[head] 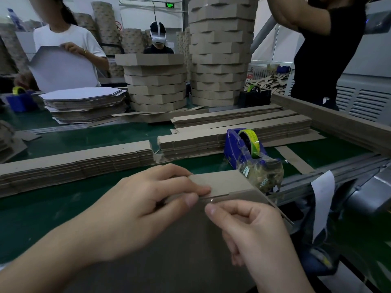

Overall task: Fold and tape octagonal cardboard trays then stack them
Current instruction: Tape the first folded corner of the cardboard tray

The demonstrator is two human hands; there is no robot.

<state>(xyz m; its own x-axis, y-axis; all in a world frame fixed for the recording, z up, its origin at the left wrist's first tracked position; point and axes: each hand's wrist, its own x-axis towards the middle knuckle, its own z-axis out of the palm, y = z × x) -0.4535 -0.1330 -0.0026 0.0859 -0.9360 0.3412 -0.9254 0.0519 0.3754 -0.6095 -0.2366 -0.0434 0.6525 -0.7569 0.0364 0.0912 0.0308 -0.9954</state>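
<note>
Left hand point(146, 199) pinched the upright flap of the cardboard tray point(220, 182) at the near bench point(42, 208) edge; right hand point(249, 227) curled, thumb and fingers pinching the tray rim beside it. Blue tape dispenser point(245, 149) stood just behind, finished tray stacks point(220, 51) farther back
</note>
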